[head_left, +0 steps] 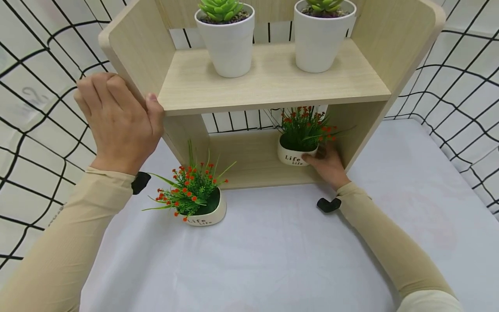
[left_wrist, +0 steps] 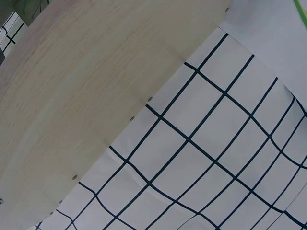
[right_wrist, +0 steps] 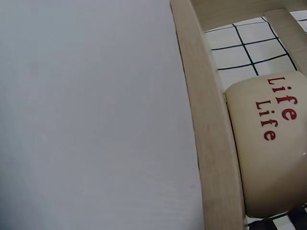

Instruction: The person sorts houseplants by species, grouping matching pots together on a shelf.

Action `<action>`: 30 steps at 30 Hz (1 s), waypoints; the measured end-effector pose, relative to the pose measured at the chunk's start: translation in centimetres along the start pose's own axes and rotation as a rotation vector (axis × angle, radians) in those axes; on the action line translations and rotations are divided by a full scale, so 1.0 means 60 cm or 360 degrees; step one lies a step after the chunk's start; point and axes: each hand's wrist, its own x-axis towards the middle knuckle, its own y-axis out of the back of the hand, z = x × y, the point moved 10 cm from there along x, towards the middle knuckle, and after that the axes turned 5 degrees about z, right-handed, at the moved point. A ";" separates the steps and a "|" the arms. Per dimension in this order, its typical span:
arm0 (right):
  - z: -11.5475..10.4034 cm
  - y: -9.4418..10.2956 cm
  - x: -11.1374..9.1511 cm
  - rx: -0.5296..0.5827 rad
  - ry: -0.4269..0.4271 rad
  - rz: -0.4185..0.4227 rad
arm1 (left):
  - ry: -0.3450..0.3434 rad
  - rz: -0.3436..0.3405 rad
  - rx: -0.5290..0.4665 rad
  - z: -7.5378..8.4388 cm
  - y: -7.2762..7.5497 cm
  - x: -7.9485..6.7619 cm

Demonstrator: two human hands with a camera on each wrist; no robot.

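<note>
A light wooden two-tier shelf point(head_left: 273, 89) stands on a white surface. My left hand point(head_left: 118, 119) grips the front edge of its left side panel point(left_wrist: 96, 91); the fingertips are hidden in the head view. On the lower tier, toward the right, sits a cream oval flowerpot point(head_left: 290, 155) with red flowers and "Life Life" lettering. My right hand point(head_left: 329, 164) holds this pot at its right side, thumb on the front, other fingers mostly hidden. The same pot point(right_wrist: 271, 158) shows close up in the right wrist view, just behind the shelf's front edge.
A matching flowerpot point(head_left: 210, 216) with red flowers stands on the white surface point(head_left: 249, 264), in front of the shelf's left part. Two white succulent pots point(head_left: 230, 45) occupy the upper tier. Black wire mesh point(head_left: 456, 73) surrounds the shelf at the sides and back.
</note>
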 end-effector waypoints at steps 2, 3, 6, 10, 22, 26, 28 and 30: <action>0.000 0.001 -0.003 -0.0017 0.0019 -0.0001 | 0.0001 0.0003 -0.0005 0.000 0.001 0.000; 0.001 0.001 -0.006 -0.0061 0.0022 0.0000 | 0.0001 0.0006 -0.0007 0.000 0.001 0.000; 0.000 0.002 -0.016 -0.0205 0.0058 -0.0004 | 0.0002 0.0012 -0.0006 -0.001 0.002 0.000; -0.007 0.001 -0.036 -0.0328 0.0137 -0.0011 | 0.0000 0.0009 0.0007 -0.001 0.003 -0.001; -0.012 -0.001 -0.118 -0.0155 0.0099 0.0028 | -0.0011 0.0016 -0.0026 0.003 0.002 0.000; -0.035 -0.021 -0.139 -0.0060 0.0212 -0.0013 | -0.0007 0.0008 -0.0039 0.003 0.001 0.001; -0.046 -0.037 -0.148 -0.0048 0.0269 -0.0058 | -0.0009 0.0004 -0.0045 0.003 0.001 0.001; -0.055 -0.056 -0.158 -0.0031 0.0288 -0.0113 | -0.0013 0.0004 -0.0047 0.004 0.001 0.001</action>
